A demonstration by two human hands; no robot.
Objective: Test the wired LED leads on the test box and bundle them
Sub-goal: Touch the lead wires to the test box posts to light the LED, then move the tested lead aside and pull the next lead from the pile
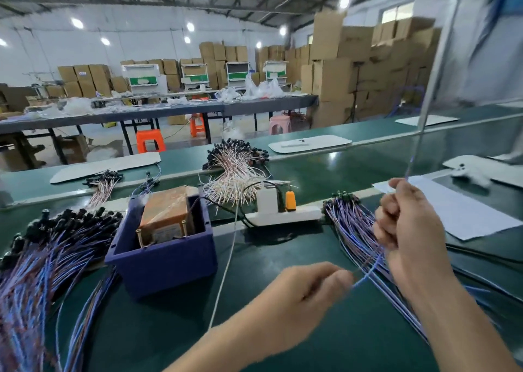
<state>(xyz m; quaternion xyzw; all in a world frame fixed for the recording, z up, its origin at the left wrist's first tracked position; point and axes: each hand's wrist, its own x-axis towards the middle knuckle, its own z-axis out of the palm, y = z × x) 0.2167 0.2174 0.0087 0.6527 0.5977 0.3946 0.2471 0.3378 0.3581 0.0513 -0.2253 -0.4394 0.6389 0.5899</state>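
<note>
A fan of blue-and-white wired LED leads (351, 230) lies on the green bench at the right, black heads toward the power strip. My right hand (407, 227) is curled above it and pinches a thin blue wire that runs up from its fingers. My left hand (317, 284) pinches the lower end of a blue lead at its fingertips. The test box (161, 247), a dark blue open tub with a brown transformer inside, stands left of centre. A big heap of blue leads (42, 258) covers the near left.
A white power strip (283, 213) with a white adapter and an orange plug sits behind the box. A pile of white-pink leads (235, 170) lies further back. White paper (458, 210) lies at the right. A white cord (226, 269) crosses the bench centre.
</note>
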